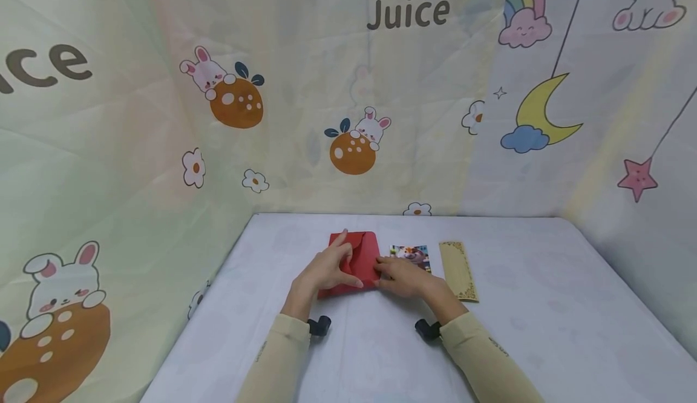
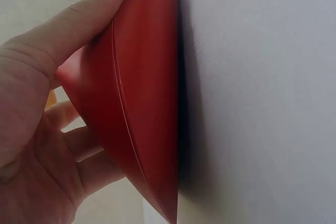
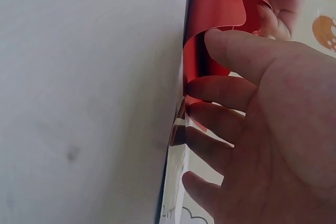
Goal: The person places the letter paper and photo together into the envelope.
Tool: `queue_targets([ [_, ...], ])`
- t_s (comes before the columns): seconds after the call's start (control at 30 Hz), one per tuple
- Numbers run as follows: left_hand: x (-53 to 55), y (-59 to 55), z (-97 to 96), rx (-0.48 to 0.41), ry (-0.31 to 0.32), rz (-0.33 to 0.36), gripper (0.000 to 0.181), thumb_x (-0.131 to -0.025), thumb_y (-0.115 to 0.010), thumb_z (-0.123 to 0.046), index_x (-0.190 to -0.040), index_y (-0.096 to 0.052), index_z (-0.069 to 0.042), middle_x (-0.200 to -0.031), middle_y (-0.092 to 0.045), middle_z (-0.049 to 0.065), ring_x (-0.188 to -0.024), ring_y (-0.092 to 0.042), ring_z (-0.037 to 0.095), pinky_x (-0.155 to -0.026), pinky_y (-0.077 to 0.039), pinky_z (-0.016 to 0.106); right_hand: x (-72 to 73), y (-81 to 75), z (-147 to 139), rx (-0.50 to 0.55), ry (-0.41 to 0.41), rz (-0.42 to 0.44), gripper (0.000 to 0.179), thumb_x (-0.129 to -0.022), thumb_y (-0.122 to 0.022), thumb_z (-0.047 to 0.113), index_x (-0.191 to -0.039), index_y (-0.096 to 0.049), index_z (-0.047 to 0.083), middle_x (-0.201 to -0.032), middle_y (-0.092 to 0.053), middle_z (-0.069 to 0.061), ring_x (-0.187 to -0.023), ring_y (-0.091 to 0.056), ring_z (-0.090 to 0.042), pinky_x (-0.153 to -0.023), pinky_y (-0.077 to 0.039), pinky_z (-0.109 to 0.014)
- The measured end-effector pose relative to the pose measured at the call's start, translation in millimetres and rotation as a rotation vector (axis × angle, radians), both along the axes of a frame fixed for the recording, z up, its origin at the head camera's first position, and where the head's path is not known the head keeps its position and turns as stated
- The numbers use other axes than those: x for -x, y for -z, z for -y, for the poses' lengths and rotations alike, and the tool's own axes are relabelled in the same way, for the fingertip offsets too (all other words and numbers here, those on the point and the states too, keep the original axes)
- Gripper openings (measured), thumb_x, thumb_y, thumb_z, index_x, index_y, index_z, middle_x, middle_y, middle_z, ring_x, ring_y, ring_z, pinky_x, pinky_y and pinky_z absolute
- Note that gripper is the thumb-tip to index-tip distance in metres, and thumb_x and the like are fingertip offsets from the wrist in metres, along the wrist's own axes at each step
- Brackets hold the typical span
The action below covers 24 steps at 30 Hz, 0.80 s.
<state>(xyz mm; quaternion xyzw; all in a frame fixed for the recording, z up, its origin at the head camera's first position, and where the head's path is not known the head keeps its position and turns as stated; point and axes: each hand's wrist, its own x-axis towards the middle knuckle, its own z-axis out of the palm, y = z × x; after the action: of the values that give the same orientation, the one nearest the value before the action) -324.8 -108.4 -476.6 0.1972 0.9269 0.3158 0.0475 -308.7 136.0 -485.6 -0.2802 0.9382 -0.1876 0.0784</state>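
A red envelope (image 1: 368,256) lies on the table, its flap (image 3: 220,3) bowed up off the body. My left hand (image 1: 329,267) holds the flap between thumb and curled fingers; the left wrist view shows the thumb (image 2: 68,30) on one side of the red paper and the fingers behind it. My right hand (image 1: 405,277) rests at the envelope's right edge. Its fingers (image 3: 220,92) are extended and touch that side, with the thumb by the opening. Whether anything lies inside is hidden. Just beyond the right hand is a colourful picture card (image 1: 412,253), partly covered by it.
A gold-coloured strip of card (image 1: 459,270) with patterned ends lies to the right of the picture card. The white table (image 1: 544,330) is bordered at the back and sides by a printed cloth (image 1: 305,40). A black wrist device (image 1: 319,326) sits on each forearm.
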Motion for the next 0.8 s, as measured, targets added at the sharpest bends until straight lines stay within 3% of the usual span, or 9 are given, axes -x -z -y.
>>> queue_targets([
  [0.1,0.6,-0.2,0.3,-0.003,0.006,-0.009,0.049,-0.073,-0.093,-0.041,-0.093,-0.053,-0.022,-0.174,-0.015,-0.002,-0.084,-0.063,0.017,-0.062,-0.044,0.030,0.2,-0.8,0,0.001,0.003,-0.003,0.052,-0.102,-0.064,0.034,-0.145,-0.058,0.006,-0.159,-0.047,-0.012,-0.149,-0.042,-0.032,-0.118,-0.037,-0.052],
  [0.2,0.7,-0.3,0.5,-0.010,0.007,-0.012,0.048,-0.074,-0.093,-0.040,-0.092,-0.052,-0.022,-0.174,-0.017,0.001,-0.082,-0.064,0.019,-0.061,-0.044,0.031,0.9,-1.9,-1,0.017,0.010,-0.020,0.054,-0.101,-0.066,0.034,-0.146,-0.057,0.006,-0.160,-0.045,-0.012,-0.149,-0.042,-0.032,-0.118,-0.038,-0.051],
  [0.33,0.4,-0.4,0.3,-0.023,0.004,-0.014,0.049,-0.073,-0.094,-0.038,-0.097,-0.056,-0.018,-0.173,-0.019,0.004,-0.115,-0.064,0.029,-0.068,-0.049,0.030,2.7,-5.7,-5,0.059,0.054,-0.064,0.058,-0.099,-0.068,0.035,-0.148,-0.054,0.007,-0.163,-0.041,-0.013,-0.149,-0.041,-0.034,-0.116,-0.039,-0.053],
  [0.43,0.5,-0.4,-0.3,-0.028,-0.003,-0.013,0.051,-0.073,-0.094,-0.038,-0.101,-0.058,-0.016,-0.173,-0.021,0.005,-0.135,-0.052,0.035,-0.074,-0.052,0.030,4.7,-9.7,-11,0.080,0.105,-0.069,0.061,-0.098,-0.070,0.037,-0.150,-0.053,0.008,-0.164,-0.039,-0.014,-0.150,-0.039,-0.036,-0.116,-0.039,-0.055],
  [0.57,1.4,0.0,-0.5,-0.024,-0.011,-0.011,0.051,-0.073,-0.094,-0.038,-0.100,-0.057,-0.016,-0.173,-0.021,0.005,-0.139,-0.049,0.036,-0.073,-0.052,0.030,8.4,-13.4,-19,0.075,0.143,-0.040,0.064,-0.097,-0.070,0.039,-0.150,-0.052,0.007,-0.165,-0.037,-0.016,-0.150,-0.038,-0.038,-0.116,-0.037,-0.057],
  [0.8,2.2,1.8,-0.6,-0.018,-0.013,-0.021,0.049,-0.074,-0.094,-0.037,-0.096,-0.055,-0.018,-0.172,-0.022,0.005,-0.140,-0.049,0.036,-0.071,-0.050,0.030,14.9,-11.7,-31,0.073,0.131,-0.034,0.061,-0.100,-0.068,0.036,-0.149,-0.052,0.003,-0.164,-0.036,-0.021,-0.149,-0.038,-0.043,-0.116,-0.036,-0.058],
])
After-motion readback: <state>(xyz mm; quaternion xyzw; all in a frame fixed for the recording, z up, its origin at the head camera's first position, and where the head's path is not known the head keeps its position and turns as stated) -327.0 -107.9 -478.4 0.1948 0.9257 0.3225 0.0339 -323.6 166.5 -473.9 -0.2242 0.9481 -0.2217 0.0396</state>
